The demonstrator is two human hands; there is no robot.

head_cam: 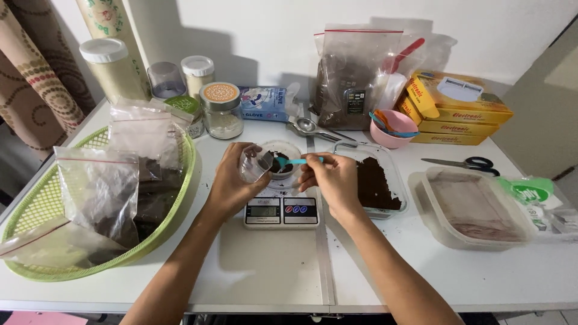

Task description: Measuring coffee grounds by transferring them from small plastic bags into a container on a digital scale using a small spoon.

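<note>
Now left hand gripping clear bag, right hand pinching teal spoon

Teal spoon, dark brown powder, green latticed basket, pink bowl

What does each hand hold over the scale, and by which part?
The left hand holds a small clear plastic bag by its side. The right hand pinches a teal spoon by its handle end.
</note>
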